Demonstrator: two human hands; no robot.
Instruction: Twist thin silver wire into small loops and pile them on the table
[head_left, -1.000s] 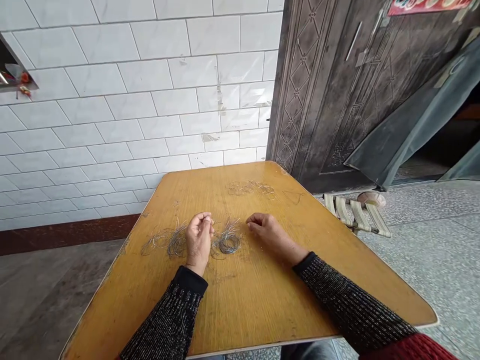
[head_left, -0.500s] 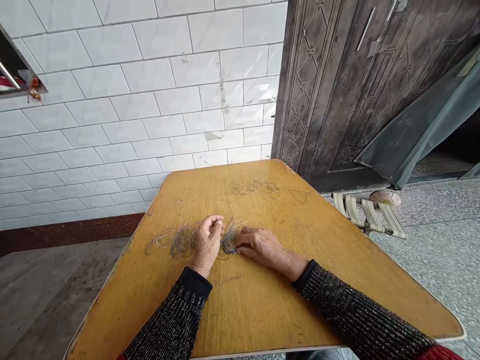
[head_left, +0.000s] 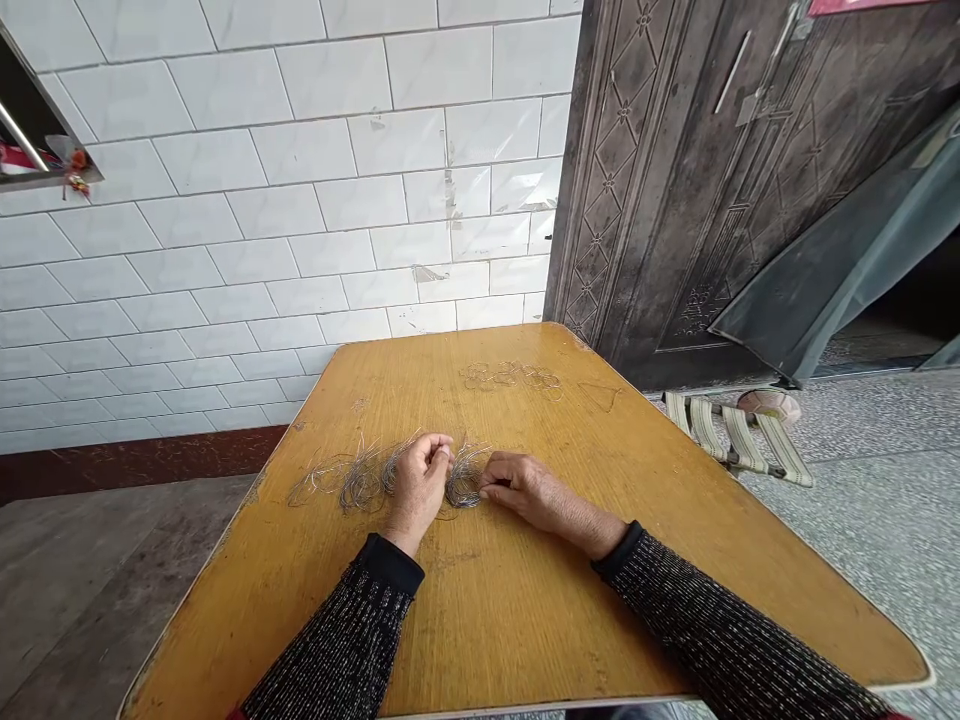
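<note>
Near the centre of the frame, how are the two hands posed?

— The left hand [head_left: 420,490] is drawn in, thumb and forefinger tips pressed together; whether a strand lies between them cannot be told. The right hand [head_left: 531,490], just right of centre, is half curled, its fingertips at the right edge of a coil of thin wire [head_left: 463,490]; whether they pinch it cannot be told either.

— Which step does this posture suggest?

— Judged from the pose, the handling of single strands at that coil, which lies between the hands. The next move would call for a light fingertip grip and a slow draw, as crossing strands could snag.

— What lies around them?

— Left of centre, a second coil [head_left: 390,470], partly hidden by the left hand; then a tangled coil [head_left: 360,488] and, farthest left, loose loops [head_left: 315,484]. Above centre, well apart from the hands, a row of thin rings [head_left: 511,376], with a bent loop [head_left: 602,396] to its right. All rest on the wooden table [head_left: 525,630].

— And beyond?

— Upper left, a tiled wall [head_left: 300,155]; upper right, a dark carved door [head_left: 667,200].
</note>
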